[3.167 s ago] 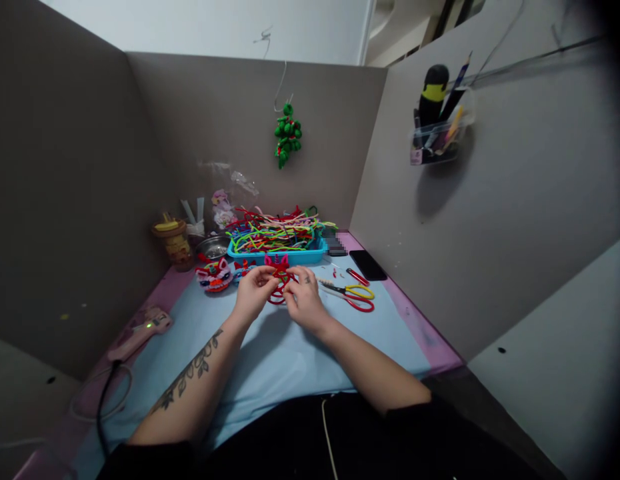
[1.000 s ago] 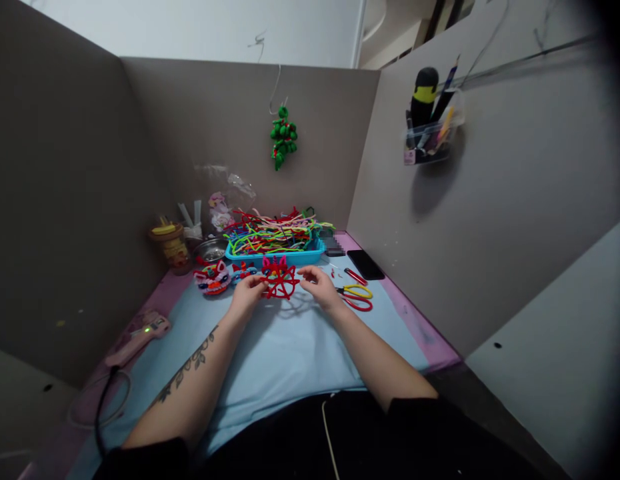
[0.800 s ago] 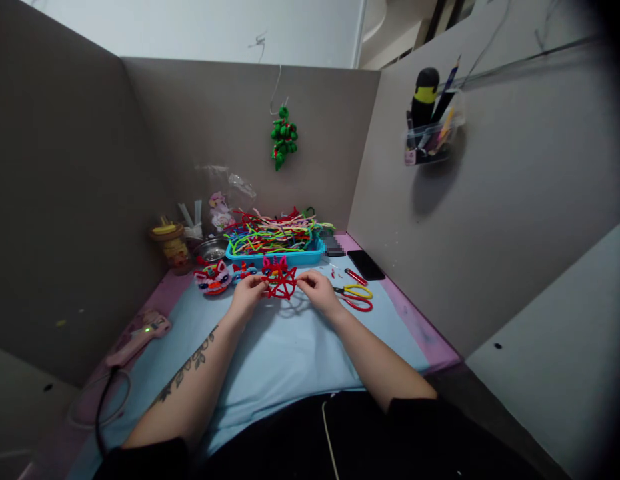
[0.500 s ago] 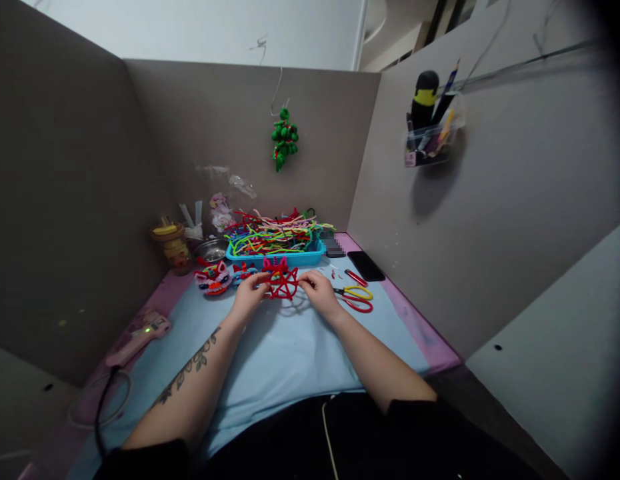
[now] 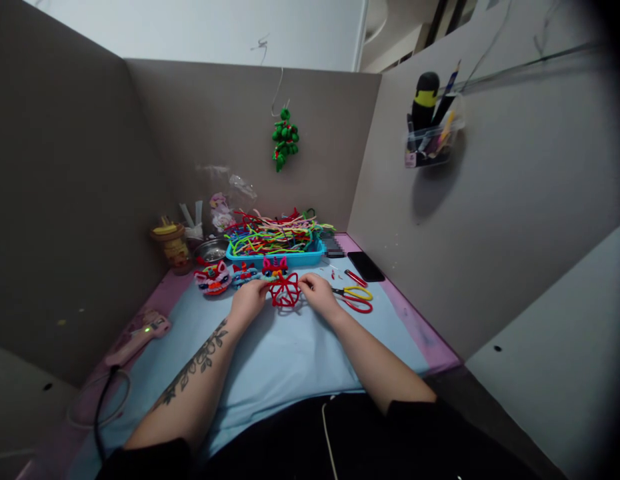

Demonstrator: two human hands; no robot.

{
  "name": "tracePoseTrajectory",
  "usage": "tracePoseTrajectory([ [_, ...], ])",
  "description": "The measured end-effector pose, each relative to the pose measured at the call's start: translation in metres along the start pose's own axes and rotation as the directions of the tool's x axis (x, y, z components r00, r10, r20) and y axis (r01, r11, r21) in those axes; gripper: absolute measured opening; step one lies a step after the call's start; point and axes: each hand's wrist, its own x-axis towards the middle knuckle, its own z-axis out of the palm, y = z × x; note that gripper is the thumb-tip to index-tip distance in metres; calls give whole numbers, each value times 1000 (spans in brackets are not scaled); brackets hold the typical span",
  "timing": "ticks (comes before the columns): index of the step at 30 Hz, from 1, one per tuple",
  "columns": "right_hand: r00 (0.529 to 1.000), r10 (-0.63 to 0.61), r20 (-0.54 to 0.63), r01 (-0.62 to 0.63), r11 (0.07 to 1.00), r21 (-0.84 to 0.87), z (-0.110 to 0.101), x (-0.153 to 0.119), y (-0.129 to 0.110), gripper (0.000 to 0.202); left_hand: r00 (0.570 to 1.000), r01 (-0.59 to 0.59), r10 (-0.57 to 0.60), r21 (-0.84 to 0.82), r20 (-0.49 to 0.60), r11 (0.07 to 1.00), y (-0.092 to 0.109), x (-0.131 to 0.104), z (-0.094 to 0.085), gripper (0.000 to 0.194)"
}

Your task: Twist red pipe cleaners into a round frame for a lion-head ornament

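A red openwork frame of bent pipe cleaners (image 5: 285,291) is held up between both hands, just above the light blue cloth (image 5: 295,353). My left hand (image 5: 249,299) pinches its left edge with fingertips and thumb. At its right edge my right hand (image 5: 316,292) pinches it too. Behind the frame sit three fuzzy animal-like faces: a pink one (image 5: 213,279), a blue one with red ears (image 5: 245,275) and a red one with pink ears (image 5: 275,267). Scissors with yellow and red handles (image 5: 357,299) lie right beside my right hand.
A blue tray (image 5: 277,259) heaped with colourful pipe cleaners stands at the back. Nearby are a metal bowl (image 5: 211,251), a red tool (image 5: 357,278) and a black phone (image 5: 366,267). A pink glue gun (image 5: 140,339) with a cable lies at left; partitions enclose the table.
The red frame has tilted and turned between my hands, its lower part now slightly lower. My left hand has rolled over, showing more of its back. My right hand has barely moved.
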Motion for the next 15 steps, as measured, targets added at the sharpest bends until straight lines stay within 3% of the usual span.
tracePoseTrajectory([
  [4, 995, 80, 58, -75, 994, -86, 3, 2, 9, 17, 984, 30, -89, 344, 157, 939, -3, 2, -3, 21],
  [7, 992, 109, 61, -102, 989, -109, 3, 3, 14, 21, 973, -5, -99, 449, 206, 894, -5, 4, -6, 32],
  [11, 992, 117, 37, -113, 990, -87, -2, 4, 13, 24, 989, -33, -15, 321, 145, 946, -9, 7, -7, 44],
  [15, 989, 124, 84, -117, 989, -87, -5, 2, 8, 24, 984, -33, 6, 149, 177, 988, -10, 9, -4, 43],
])
